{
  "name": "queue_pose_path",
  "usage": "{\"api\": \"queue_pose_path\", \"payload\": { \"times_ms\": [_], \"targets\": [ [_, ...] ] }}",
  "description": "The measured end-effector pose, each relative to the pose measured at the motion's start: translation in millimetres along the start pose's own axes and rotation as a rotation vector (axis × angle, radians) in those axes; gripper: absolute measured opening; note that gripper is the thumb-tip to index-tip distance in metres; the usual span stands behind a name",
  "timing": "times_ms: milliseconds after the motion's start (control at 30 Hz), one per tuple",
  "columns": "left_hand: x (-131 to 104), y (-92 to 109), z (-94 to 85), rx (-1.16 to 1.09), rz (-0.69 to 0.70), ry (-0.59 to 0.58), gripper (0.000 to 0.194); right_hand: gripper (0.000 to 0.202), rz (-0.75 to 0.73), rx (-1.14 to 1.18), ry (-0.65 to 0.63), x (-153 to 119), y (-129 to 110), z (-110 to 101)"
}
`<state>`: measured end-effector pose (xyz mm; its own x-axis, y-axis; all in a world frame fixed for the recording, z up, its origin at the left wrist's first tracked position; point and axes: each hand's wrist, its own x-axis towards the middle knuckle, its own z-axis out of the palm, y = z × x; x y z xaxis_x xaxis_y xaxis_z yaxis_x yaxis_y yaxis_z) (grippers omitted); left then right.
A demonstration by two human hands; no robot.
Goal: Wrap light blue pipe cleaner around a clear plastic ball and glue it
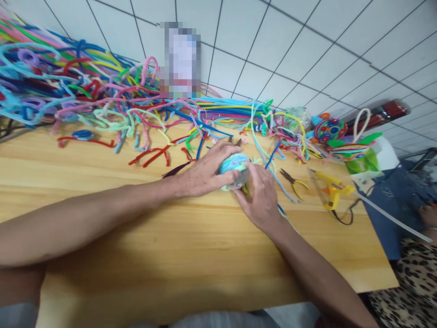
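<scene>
Between both hands, above the middle of the wooden table (164,255), is a ball (236,160) partly wrapped in blue and pale green pipe cleaners. Its lower right part is bare and looks clear. My left hand (211,171) is closed round the ball's left side, the thumb across its front. From the right, my right hand (259,191) grips it with fingers on the upper edge and thumb below. Pliers with yellow handles (295,183) lie right of my right hand. A dark purple tassel (176,170) rests beside my left wrist.
Many coloured pipe cleaners (109,91) are heaped along the tiled wall. A yellow glue gun (332,187) with a long white stick lies at the right. Behind it are decorated balls (330,130). Part of another person in leopard print (406,282) shows at the lower right.
</scene>
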<state>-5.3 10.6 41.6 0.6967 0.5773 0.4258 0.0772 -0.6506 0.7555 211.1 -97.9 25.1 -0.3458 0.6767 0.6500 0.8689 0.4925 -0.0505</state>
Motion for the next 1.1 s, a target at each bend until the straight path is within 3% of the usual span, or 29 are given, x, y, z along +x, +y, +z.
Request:
{"api": "queue_pose_path", "payload": {
  "times_ms": [267,633,933,1100],
  "targets": [
    [-3,4,3.9,-0.007,0.017,0.065,0.038,0.092,-0.008,0.075,-0.006,-1,1,-2],
    [-7,3,10.5,-0.029,0.026,0.129,0.043,0.077,0.028,0.106,-0.041,-1,6,-8],
    [-9,0,15.2,-0.026,0.033,0.122,0.045,0.083,0.019,0.105,-0.099,-2,7,-7],
    [-10,-1,14.8,-0.026,0.046,0.099,0.045,0.066,0.06,0.168,-0.059,1,9,-12]
  ]
}}
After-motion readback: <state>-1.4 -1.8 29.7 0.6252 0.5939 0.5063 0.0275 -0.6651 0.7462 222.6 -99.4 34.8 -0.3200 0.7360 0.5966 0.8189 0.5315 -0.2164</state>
